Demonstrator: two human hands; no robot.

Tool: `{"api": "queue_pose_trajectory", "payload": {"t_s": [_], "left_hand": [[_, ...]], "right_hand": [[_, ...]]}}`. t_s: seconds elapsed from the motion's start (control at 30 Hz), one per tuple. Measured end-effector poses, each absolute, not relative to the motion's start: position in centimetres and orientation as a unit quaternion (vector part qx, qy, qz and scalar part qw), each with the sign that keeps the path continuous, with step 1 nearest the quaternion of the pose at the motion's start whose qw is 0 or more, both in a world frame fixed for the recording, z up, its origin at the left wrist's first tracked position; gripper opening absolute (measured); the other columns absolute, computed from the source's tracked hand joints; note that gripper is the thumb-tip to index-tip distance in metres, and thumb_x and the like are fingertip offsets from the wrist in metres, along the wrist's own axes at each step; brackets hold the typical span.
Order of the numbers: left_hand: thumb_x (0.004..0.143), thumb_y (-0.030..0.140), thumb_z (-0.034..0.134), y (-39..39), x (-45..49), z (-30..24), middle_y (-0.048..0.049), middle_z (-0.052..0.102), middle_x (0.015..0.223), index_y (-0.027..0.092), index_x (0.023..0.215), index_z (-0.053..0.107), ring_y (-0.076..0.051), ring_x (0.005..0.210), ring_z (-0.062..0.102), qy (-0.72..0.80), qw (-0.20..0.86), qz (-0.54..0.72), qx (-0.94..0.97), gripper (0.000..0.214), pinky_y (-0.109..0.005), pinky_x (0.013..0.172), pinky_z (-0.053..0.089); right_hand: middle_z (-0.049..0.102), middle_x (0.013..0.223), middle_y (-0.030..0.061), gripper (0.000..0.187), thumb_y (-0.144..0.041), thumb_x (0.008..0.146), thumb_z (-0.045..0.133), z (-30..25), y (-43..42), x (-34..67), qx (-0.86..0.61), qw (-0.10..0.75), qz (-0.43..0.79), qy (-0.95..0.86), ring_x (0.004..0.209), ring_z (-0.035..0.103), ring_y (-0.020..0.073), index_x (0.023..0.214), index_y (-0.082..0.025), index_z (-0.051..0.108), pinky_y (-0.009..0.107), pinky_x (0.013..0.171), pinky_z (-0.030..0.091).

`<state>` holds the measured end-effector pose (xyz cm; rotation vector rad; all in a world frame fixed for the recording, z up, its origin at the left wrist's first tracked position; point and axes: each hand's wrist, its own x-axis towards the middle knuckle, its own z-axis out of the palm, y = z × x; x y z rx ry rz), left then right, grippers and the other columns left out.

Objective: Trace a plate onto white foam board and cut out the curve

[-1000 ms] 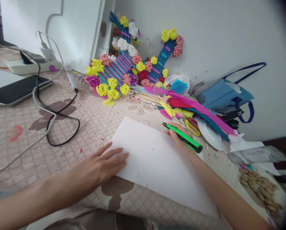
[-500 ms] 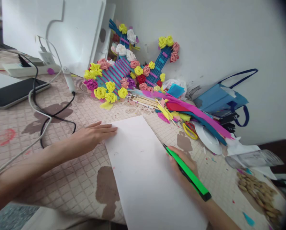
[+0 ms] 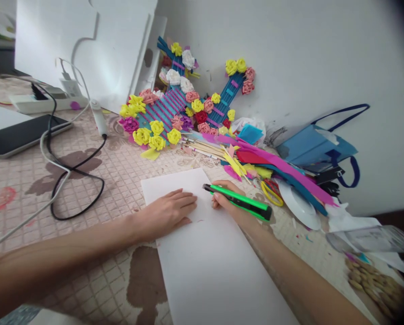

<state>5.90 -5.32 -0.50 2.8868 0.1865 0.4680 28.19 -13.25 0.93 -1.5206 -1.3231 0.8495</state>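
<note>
A long white sheet (image 3: 215, 266) of paper or card lies on the patterned tablecloth (image 3: 97, 253). My left hand (image 3: 175, 208) rests flat on the sheet near its far left part, fingers stretched out to the right. In my right hand (image 3: 222, 198) is a green and black utility knife (image 3: 242, 201), held like a pen with its tip pointing left. The knife's tip is over the far part of the sheet, just right of my left fingertips. Whether the blade is out or touches the sheet, I cannot tell.
Paper-flower guitar shapes (image 3: 164, 113) lean at the wall. Right of them lie thin sticks (image 3: 204, 149), crepe paper strips (image 3: 283, 167), yellow-handled scissors (image 3: 271, 194), a white plate (image 3: 298, 203) and a blue bag (image 3: 317, 144). Cables (image 3: 70, 169) and a dark tablet-like device (image 3: 19, 133) are on the left.
My left hand has slid right, from the sheet's left edge onto its surface. My right hand has moved the knife up and left, turning it more level, over the sheet's far end.
</note>
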Motion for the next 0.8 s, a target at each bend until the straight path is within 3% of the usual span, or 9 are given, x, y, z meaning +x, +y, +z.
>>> {"api": "queue_pose_trajectory", "payload": {"t_s": [0.27, 0.8], "left_hand": [[0.094, 0.024, 0.047, -5.24, 5.82, -1.52, -0.0144, 0.056, 0.132, 0.010, 0.122, 0.055, -0.027, 0.125, 0.048, 0.058, 0.102, 0.169, 0.979, 0.033, -0.047, 0.109, 0.033], [0.096, 0.024, 0.042, -5.56, 5.78, -1.25, -0.0155, 0.056, 0.131, 0.010, 0.121, 0.056, -0.026, 0.126, 0.047, 0.064, 0.117, 0.171, 0.976, 0.032, -0.047, 0.110, 0.032]], "right_hand": [[0.063, 0.071, -0.0020, 0.025, -0.035, 0.084, 0.058, 0.72, -12.92, 28.13, -0.625, 0.420, 0.331, -0.569, 0.059, 0.061, 0.0103, 0.106, -0.022, 0.059, 0.022, 0.059, 0.052], [0.064, 0.074, -0.0008, 0.027, -0.034, 0.086, 0.056, 0.19, -12.70, 28.21, -0.621, 0.393, 0.307, -0.605, 0.060, 0.062, 0.0109, 0.110, -0.023, 0.059, 0.023, 0.059, 0.053]]}}
